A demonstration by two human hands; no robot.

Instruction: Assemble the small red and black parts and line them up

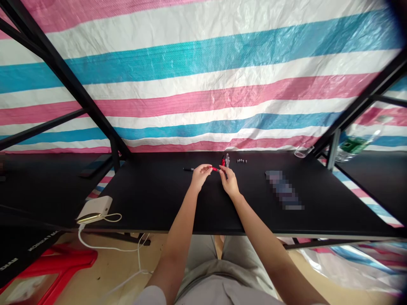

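Both my hands meet over the far middle of the black table (152,199). My left hand (200,175) is closed in a pinch on one end of a small red pen-like part (215,169). My right hand (229,181) pinches its other end, fingers curled. Just behind the hands lie a red piece (223,161) and clear plastic pieces (227,159). A thin black pen part (188,169) lies left of my left hand. A short row of small dark bits (242,161) sits to the right.
A blurred flat object (284,189) lies on the table's right. A white power bank (94,209) with a cable rests at the left edge. Black frame posts (115,148) stand at both back corners. A striped tarp (203,76) hangs behind. A plastic bottle (358,142) lies far right.
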